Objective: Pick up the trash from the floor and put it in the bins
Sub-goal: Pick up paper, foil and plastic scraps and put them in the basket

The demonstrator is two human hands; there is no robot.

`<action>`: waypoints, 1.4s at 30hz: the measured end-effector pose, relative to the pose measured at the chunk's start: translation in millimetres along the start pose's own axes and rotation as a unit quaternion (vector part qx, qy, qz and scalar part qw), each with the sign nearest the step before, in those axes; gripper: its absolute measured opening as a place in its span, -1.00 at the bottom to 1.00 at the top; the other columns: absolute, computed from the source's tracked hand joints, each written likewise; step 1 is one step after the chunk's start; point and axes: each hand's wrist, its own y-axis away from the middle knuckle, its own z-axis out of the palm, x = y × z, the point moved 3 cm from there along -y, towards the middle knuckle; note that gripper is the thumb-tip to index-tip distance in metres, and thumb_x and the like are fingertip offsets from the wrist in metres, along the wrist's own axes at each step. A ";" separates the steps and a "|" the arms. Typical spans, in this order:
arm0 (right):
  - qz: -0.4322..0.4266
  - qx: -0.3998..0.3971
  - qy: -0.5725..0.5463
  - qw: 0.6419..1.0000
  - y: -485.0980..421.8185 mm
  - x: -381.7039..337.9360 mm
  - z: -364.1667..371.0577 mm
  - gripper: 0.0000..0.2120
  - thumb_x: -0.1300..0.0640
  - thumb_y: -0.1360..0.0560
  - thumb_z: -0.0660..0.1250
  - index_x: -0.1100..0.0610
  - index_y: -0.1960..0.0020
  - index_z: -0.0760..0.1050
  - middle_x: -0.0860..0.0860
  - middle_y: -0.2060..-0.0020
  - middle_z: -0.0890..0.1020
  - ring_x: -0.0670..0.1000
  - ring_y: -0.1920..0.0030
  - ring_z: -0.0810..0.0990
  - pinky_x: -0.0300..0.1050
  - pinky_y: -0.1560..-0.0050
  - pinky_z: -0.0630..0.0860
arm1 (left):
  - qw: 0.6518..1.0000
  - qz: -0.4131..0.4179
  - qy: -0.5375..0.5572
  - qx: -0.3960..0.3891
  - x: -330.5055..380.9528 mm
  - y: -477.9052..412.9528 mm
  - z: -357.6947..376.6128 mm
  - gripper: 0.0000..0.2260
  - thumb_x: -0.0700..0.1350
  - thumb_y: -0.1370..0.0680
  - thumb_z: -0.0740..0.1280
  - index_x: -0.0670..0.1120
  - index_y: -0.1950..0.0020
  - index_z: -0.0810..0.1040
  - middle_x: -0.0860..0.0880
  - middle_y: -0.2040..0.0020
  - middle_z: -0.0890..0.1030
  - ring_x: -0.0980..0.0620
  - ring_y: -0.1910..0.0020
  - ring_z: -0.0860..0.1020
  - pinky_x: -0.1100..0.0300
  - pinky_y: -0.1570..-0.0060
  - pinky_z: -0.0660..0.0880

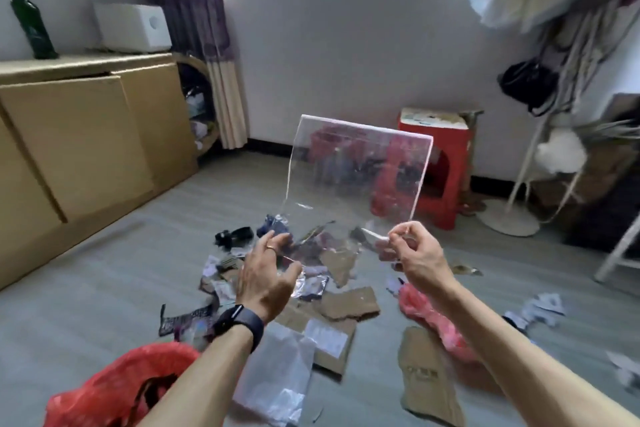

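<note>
You are holding one clear plastic bag [356, 170] up in the air, well off the floor [104, 270]. Your right hand [412, 250] is pinching its lower corner. Your left hand [266, 274] is hanging spread and slack beside its lower edge; contact there cannot be confirmed. Progress is judged early. Cardboard pieces [346, 302], crumpled wrappers [311, 243] and a pink bag [429, 319] are lying scattered beneath. No bin is showing with certainty, so nothing is reading as deposited.

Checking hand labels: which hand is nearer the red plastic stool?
Right. The right hand, pinching the clear plastic bag, is below-left of the red plastic stool; the left hand sits farther left.
</note>
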 end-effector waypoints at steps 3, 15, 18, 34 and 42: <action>0.038 0.015 -0.049 0.998 11.7 10.7 -44.5 -0.94 0.25 -0.63 0.25 0.26 -0.02 0.45 0.19 0.14 0.72 0.06 0.31 0.66 -0.16 0.36 0.52 | 0.987 -0.091 0.132 0.010 25.4 -9.1 24.2 -0.41 0.20 -0.42 0.29 0.00 -0.41 0.37 -0.03 -0.29 0.46 -0.01 -0.23 0.46 0.02 -0.28 0.41; 0.075 0.130 0.006 0.989 27.4 60.4 -130.1 -0.74 0.14 -0.49 0.48 0.11 -0.03 0.41 0.15 0.17 0.71 0.10 0.20 0.72 0.02 0.18 0.64 | 0.885 -0.247 0.375 -0.125 71.1 -7.5 84.9 -0.88 -0.18 -0.63 0.27 -0.17 -0.14 0.51 -0.05 0.19 0.67 0.06 0.46 0.60 0.27 0.43 0.45; 0.057 0.112 -0.009 0.992 27.9 58.9 -140.5 -0.79 0.22 -0.50 0.46 0.17 -0.01 0.44 0.16 0.18 0.70 0.07 0.22 0.72 -0.08 0.21 0.62 | 0.883 -0.250 0.373 -0.135 66.3 -7.3 84.7 -0.83 -0.19 -0.60 0.32 -0.21 -0.16 0.55 -0.05 0.18 0.71 0.01 0.37 0.64 0.20 0.30 0.45; 0.080 -0.041 -0.156 0.984 19.9 55.6 -132.5 -0.49 0.44 -0.30 0.51 0.22 -0.23 0.59 0.16 -0.01 0.71 0.07 -0.03 0.70 -0.11 -0.07 0.64 | 0.890 -0.158 0.393 -0.168 57.2 -8.2 53.7 -0.61 -0.34 -0.44 0.45 -0.07 -0.24 0.60 -0.10 -0.04 0.70 -0.01 0.07 0.66 0.17 0.09 0.57; -0.016 0.050 0.100 0.994 15.8 56.1 -138.3 -0.88 0.16 -0.40 0.57 0.09 0.07 0.71 -0.04 0.20 0.74 -0.04 0.12 0.72 -0.17 0.02 0.63 | 0.967 -0.043 0.207 -0.142 42.5 -9.9 46.8 -0.76 -0.15 -0.39 0.53 -0.12 -0.04 0.68 0.00 0.09 0.72 0.07 0.05 0.68 0.34 0.11 0.59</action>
